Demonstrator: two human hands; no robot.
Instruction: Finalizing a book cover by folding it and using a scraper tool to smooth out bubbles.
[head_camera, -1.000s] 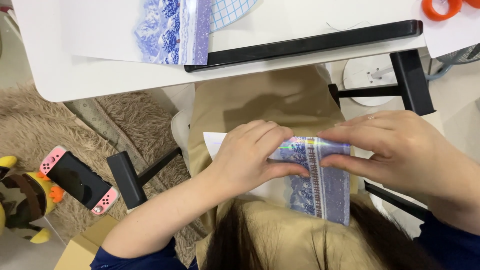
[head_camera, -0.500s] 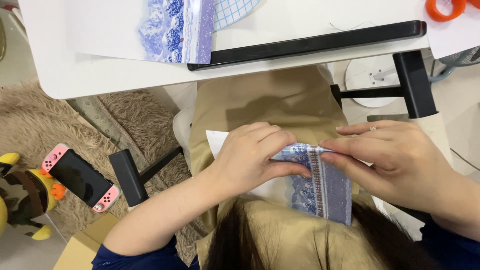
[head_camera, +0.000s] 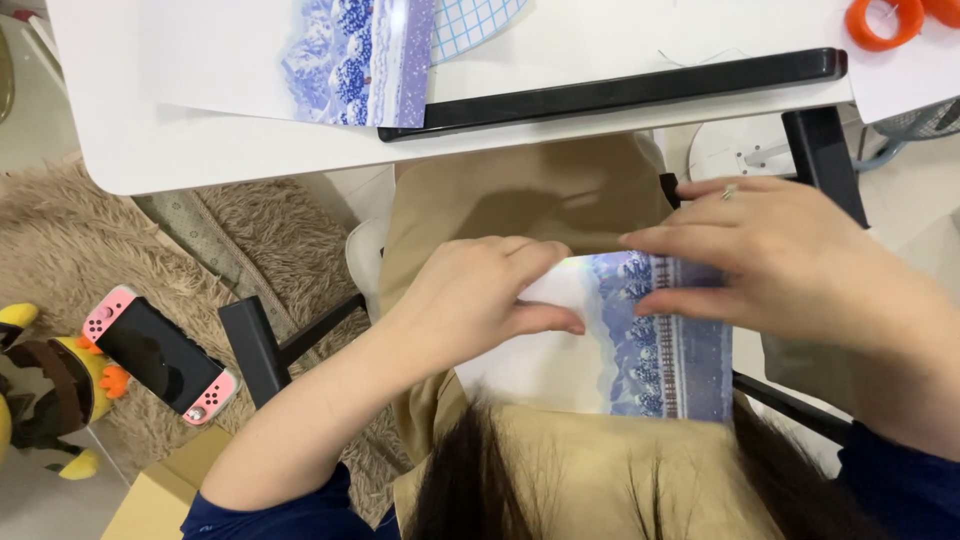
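Observation:
A sheet of paper (head_camera: 640, 365), white on its left part with a blue and purple snowy print on its right, lies over my lap on tan cloth (head_camera: 520, 195). My left hand (head_camera: 470, 300) pinches its top edge at the white part. My right hand (head_camera: 770, 255) grips the printed part of that edge between thumb and fingers; a ring shows on one finger. Dark hair hides the sheet's lower edge.
The white table (head_camera: 200, 150) above carries a similar printed sheet (head_camera: 350, 60), a long black bar (head_camera: 610, 90) and orange scissor handles (head_camera: 880, 15). On the shaggy beige rug (head_camera: 80, 250) at left lie a handheld game console (head_camera: 160, 357), a yellow plush toy (head_camera: 40, 390) and a cardboard box (head_camera: 150, 495).
The sheet, creased and bunched between my hands before, is now spread wider and flatter. My right hand moved up and to the right; my left hand shifted slightly left.

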